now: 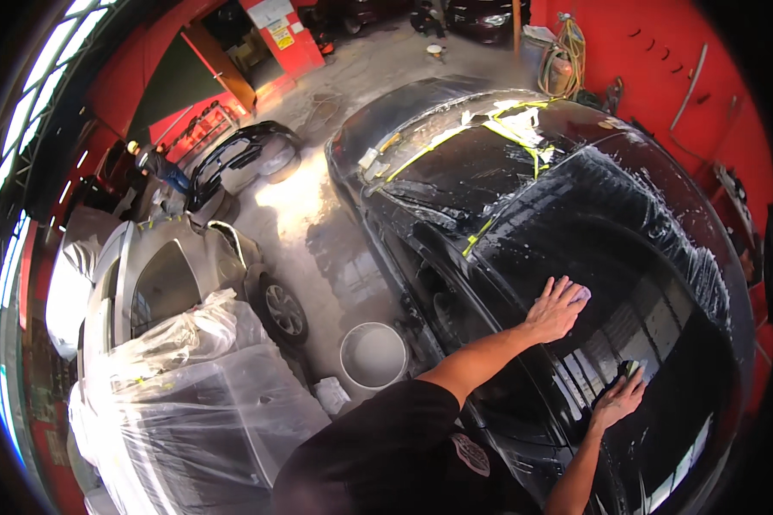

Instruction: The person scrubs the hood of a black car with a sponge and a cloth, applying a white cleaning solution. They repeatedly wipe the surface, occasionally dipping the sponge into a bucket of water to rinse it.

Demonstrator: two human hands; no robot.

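Wet streaks and reflections shine on the broad black roof panel of a dark car [610, 240]. My left hand [555, 311] lies on it with fingers forward, holding a pale purple pad [582, 294] against the surface. Nearer to me, my right hand [618, 402] grips a small dark block [629, 369], its fingers bent over the edge; most of the block is hidden. White residue [704, 275] smears the panel's far right edge. Yellow-green masking tape [429, 153] and torn paper edge the car's glass beyond.
A round bucket [374, 355] of greyish liquid stands on the floor left of the car. Further left is a silver car [180, 283] partly wrapped in clear plastic sheeting [215, 403]. A black bumper [240, 159] and another person [159, 163] are beyond. Coiled hoses [569, 56] hang by the red wall.
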